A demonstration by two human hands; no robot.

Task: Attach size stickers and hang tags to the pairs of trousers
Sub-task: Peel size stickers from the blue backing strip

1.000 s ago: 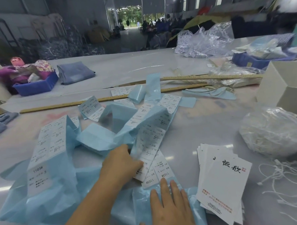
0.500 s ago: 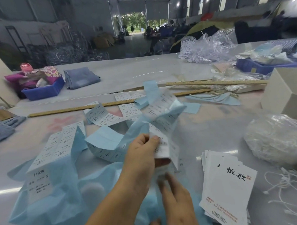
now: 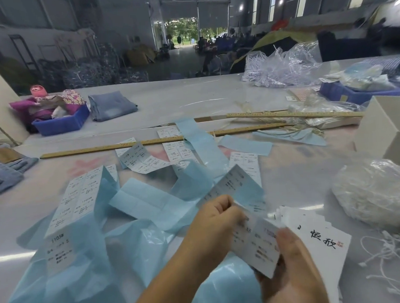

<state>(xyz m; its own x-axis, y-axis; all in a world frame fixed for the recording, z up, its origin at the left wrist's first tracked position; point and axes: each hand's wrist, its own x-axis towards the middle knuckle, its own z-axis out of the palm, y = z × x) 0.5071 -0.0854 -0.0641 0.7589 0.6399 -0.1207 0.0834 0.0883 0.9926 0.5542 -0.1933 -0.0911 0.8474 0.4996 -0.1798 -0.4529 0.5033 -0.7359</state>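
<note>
Both hands hold a strip of white size stickers [image 3: 255, 242] on pale blue backing, lifted above the table. My left hand [image 3: 217, 221] pinches its upper part with curled fingers. My right hand [image 3: 291, 268] grips the lower end, thumb on top. More sticker strips [image 3: 79, 200] and empty blue backing paper [image 3: 146, 204] lie scattered in front of me. A stack of white hang tags [image 3: 324, 244] with black characters lies right of my hands. Folded blue trousers [image 3: 111, 104] sit far left on the table.
Two wooden rulers [image 3: 98, 148] lie across the table's middle. White strings [image 3: 386, 251] and a clear bag of strings [image 3: 375, 189] sit at right, beside a white box [image 3: 385, 125]. Blue bins [image 3: 62, 123] stand at back left and right. Denim [image 3: 3, 173] lies at the left edge.
The sticker strip has been lifted off the table and drawn toward me. My right hand rose from the blue paper and took hold of the strip's lower end.
</note>
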